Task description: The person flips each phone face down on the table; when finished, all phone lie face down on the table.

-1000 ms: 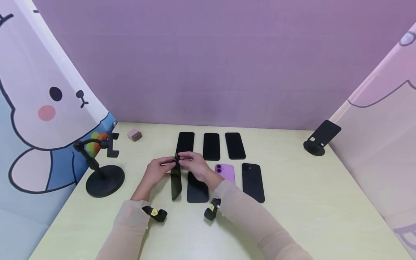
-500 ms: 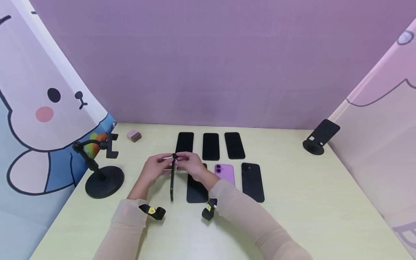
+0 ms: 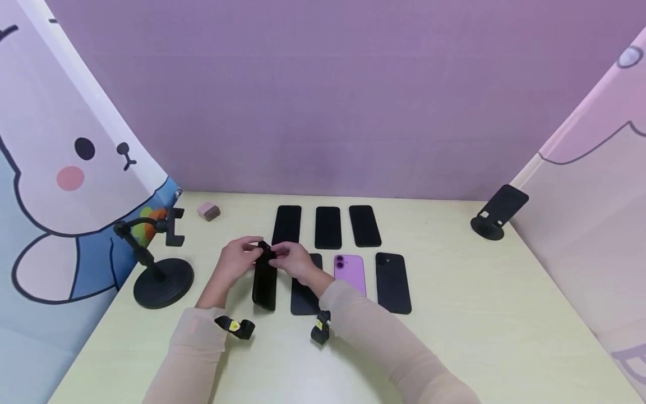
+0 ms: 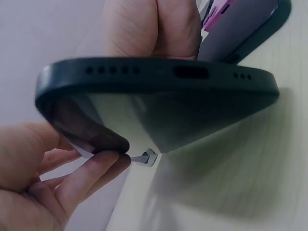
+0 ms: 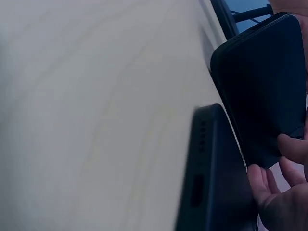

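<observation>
Both hands hold a black smartphone (image 3: pixel 264 283) by its upper end, tilted, at the left of the front row of phones. The left hand (image 3: pixel 237 261) pinches its left side, and the right hand (image 3: pixel 298 262) pinches its right side. In the left wrist view the phone's bottom edge (image 4: pixel 154 74), with speaker holes and a charging port, faces the camera. Its broad dark side (image 5: pixel 260 86) fills the right of the right wrist view. Under the right hand and forearm lies another dark phone (image 3: pixel 305 294), partly covered.
Three black phones, one of them the middle phone (image 3: pixel 328 227), lie in a back row. A purple phone (image 3: pixel 350 274) and a dark phone (image 3: pixel 393 283) lie to the right. A phone-holder stand (image 3: pixel 162 280) and pink-brown block (image 3: pixel 208 210) are left; a propped phone (image 3: pixel 504 207) stands far right.
The held phone has turned from nearly edge-on to showing a broad dark side, and has shifted slightly left. Both hands have moved left with it.
</observation>
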A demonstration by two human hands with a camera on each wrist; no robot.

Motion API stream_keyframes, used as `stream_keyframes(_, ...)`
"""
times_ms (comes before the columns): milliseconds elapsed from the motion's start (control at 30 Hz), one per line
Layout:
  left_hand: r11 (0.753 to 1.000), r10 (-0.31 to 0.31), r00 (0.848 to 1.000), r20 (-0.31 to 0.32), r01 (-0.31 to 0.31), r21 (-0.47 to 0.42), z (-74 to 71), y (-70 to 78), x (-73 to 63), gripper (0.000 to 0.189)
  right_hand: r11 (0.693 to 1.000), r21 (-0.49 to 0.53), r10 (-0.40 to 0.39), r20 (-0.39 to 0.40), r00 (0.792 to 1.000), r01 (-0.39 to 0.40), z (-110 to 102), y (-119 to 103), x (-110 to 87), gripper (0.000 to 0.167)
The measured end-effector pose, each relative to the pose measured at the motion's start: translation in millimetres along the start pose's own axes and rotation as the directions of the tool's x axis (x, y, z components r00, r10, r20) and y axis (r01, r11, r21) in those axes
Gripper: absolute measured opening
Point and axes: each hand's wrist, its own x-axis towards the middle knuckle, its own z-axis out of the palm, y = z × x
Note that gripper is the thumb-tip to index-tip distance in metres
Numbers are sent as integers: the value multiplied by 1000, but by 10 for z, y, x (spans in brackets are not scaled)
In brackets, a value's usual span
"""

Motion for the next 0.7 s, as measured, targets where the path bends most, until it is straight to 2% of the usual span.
stream_keyframes(133, 997, 0, 1000, -6, 1, 80, -22, -52, 7, 38, 987, -163, -6, -34, 999, 0, 14, -14, -7, 30)
stream_keyframes(300, 984, -51, 999, -13, 52, 173, -64, -150, -25, 38, 934, -357, 11, -31, 999, -22, 70, -26, 0, 31)
stream_keyframes(600, 969, -109, 994, -22, 111, 222, -57, -279, -13, 39, 885, -466, 9, -22, 1000, -18, 92, -41, -2, 31)
stream_keyframes(700, 970, -108, 994, -15, 109, 219, -51, -305, -2, 38, 862, -506, 7, -16, 1000, -14, 90, -32, 2, 32)
